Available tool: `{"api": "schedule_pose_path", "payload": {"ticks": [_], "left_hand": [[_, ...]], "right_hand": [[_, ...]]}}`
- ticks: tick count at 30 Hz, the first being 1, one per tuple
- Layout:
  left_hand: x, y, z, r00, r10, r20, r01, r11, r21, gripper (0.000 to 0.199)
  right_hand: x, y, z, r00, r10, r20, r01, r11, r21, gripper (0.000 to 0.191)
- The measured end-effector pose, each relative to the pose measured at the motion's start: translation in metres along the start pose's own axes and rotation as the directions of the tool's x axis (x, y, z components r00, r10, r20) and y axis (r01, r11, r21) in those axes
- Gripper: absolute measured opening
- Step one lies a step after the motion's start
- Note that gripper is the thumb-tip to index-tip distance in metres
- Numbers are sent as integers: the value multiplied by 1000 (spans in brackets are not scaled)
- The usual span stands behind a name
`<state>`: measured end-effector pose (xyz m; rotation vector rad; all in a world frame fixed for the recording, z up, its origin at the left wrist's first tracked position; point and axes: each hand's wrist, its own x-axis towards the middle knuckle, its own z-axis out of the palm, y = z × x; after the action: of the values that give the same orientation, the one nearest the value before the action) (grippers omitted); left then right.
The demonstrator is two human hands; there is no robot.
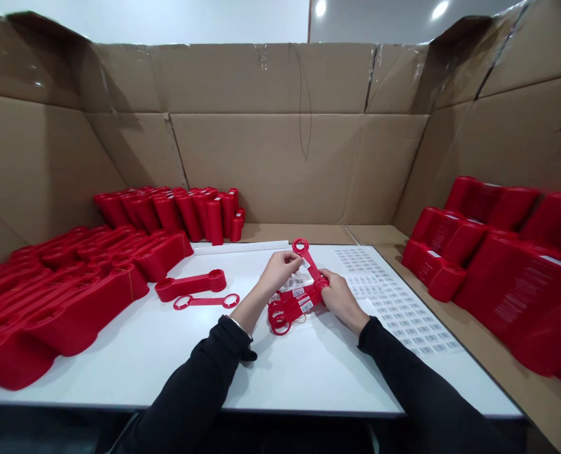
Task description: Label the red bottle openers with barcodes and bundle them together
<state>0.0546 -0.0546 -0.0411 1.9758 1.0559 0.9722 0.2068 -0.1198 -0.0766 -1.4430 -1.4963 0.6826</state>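
I am watching the left hand [277,271] closing on a red plastic wrench [310,261], the right hand [341,301] gripping a labelled wrench bundle [292,309] over the white table [308,378]; stacked red wrenches [166,211] are filling the cardboard enclosure [261,170].

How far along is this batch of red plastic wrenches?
Looks done: the stacked wrenches at the left and the labelled stacks at the right. In hand: the left hand and right hand grip a bunch of barcode-labelled wrenches. Apparently left: a wide loose wrench, a thin loose wrench, and the many labels on the barcode sheet.
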Motion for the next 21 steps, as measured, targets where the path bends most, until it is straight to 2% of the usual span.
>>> {"api": "schedule_pose_path", "payload": {"ticks": [8,21], "left_hand": [[-4,11,-1,1000,-5,11,5,997,-71,20],[-3,9,0,1000,13,18,-12,999,-40,21]], "right_hand": [[-3,-3,2,998,-63,2,63,997,-47,42],[-4,-5,2,998,-58,9,59,998,-18,39]]}}
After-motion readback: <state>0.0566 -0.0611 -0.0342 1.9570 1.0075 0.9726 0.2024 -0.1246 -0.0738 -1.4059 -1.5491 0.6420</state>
